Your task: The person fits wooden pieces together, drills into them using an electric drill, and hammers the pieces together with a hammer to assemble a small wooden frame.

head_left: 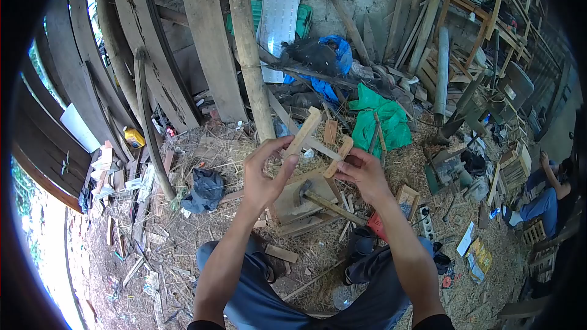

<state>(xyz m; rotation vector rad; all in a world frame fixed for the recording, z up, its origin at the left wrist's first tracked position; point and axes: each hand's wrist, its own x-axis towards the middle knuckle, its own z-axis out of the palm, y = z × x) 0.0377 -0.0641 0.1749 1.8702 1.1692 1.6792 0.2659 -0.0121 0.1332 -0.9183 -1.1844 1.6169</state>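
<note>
Both my hands are raised over a low wooden block [293, 205]. My left hand [269, 174] has its fingers and thumb around a longer pale wooden piece [304, 132], which is tilted up to the right. Between finger and thumb of my right hand [365, 177] is a shorter wooden piece [339, 156]. A thin pale strip [322, 147] spans the space between the two pieces; how it joins them is too small to tell. Below the hands, a hammer [333, 208] lies across the block, its head at the left.
A red object [377, 226] lies right of the block, near a power strip [426, 223]. Beyond are a green plastic sheet [382, 122] and a wooden post [249, 55]. A dark bag [205, 190] lies left. Another person [544, 192] sits at the far right.
</note>
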